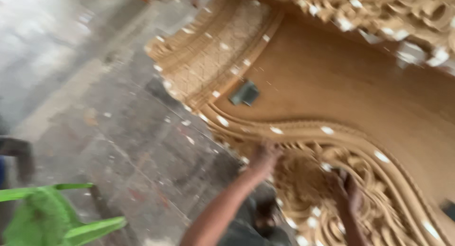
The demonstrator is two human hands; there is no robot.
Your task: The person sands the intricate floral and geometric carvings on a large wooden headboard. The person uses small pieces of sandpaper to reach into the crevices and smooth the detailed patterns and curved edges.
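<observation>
Head view is smeared with motion blur, so I read only the larger shapes. Under me lies a big carved wooden panel (332, 85), tan and matte, with a smooth bare field in the middle, a raised curved moulding sweeping round it, and a cross-hatched band at its upper left corner. Along the near edge the wood turns into deep, openwork scroll carving (308, 184), rough and dusty. Pale wood chips (327, 130) sit scattered on the mouldings and down on the floor.

My left hand (263, 159) rests on the panel's near edge, right where the scrollwork begins; I cannot tell whether the fingers are curled round anything. My right hand (348, 195) sits down in the scroll carving, fingers bunched, and something dark shows at its top, but the blur stops me saying whether it grips a tool.

A small dark grey rectangular block (244, 93) lies on the smooth field, well apart from both hands. The grey stone floor (118, 132) fills the left side, and a bright green plastic chair (47, 213) stands at the lower left corner.
</observation>
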